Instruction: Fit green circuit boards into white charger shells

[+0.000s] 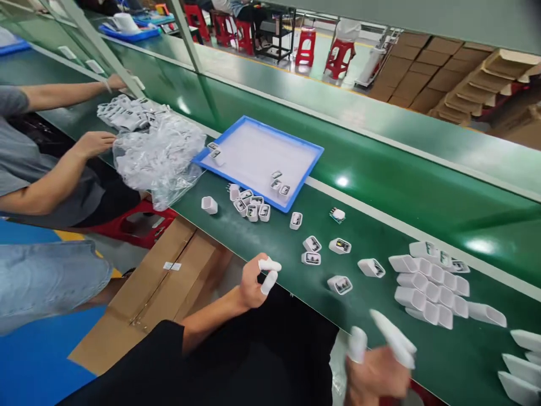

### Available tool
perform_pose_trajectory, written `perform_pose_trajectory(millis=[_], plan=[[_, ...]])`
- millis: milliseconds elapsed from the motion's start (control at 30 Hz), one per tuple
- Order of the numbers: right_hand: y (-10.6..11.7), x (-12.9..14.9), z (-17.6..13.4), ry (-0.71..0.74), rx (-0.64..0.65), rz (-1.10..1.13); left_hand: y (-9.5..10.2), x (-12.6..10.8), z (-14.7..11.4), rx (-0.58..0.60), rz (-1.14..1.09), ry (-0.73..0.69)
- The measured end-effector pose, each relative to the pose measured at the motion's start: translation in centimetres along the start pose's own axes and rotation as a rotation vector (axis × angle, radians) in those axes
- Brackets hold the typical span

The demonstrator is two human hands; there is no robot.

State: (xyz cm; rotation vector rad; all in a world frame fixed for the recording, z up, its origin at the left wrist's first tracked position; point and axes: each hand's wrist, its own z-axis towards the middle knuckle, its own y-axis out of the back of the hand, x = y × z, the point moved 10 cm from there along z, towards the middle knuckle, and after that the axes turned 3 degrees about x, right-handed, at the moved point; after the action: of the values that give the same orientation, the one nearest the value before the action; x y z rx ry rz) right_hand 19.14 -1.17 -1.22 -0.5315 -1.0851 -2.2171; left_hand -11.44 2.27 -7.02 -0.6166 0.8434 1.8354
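My left hand (252, 285) is by the table's near edge, white finger cots on its thumb and index finger. Those two fingertips are apart with nothing between them. At the lower right my right hand (378, 366), also with white cots, has thumb and index finger spread and looks empty; it is slightly blurred. Beyond it lies a white plastic housing (340, 285) with electronic parts inside. Several similar filled housings (311, 258) are scattered ahead of my hands. A small circuit board with a white part (337, 215) lies farther back. Hollow white housings (431, 285) stand grouped at the right.
A blue-rimmed tray (257, 197) holds a few filled housings, with more clustered at its near side. Left of it is a clear plastic bag (163, 155) of white pieces, beside a co-worker's hands (96, 144). A cardboard box (169, 282) sits below the table edge.
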Motion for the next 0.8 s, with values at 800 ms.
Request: perform_pose_trajectory(millis=[800], plan=[[-37.4,15.1,9.1,0.451,0.72,-0.296,11.0,15.0,6.6,-0.107,0.223,0.409]])
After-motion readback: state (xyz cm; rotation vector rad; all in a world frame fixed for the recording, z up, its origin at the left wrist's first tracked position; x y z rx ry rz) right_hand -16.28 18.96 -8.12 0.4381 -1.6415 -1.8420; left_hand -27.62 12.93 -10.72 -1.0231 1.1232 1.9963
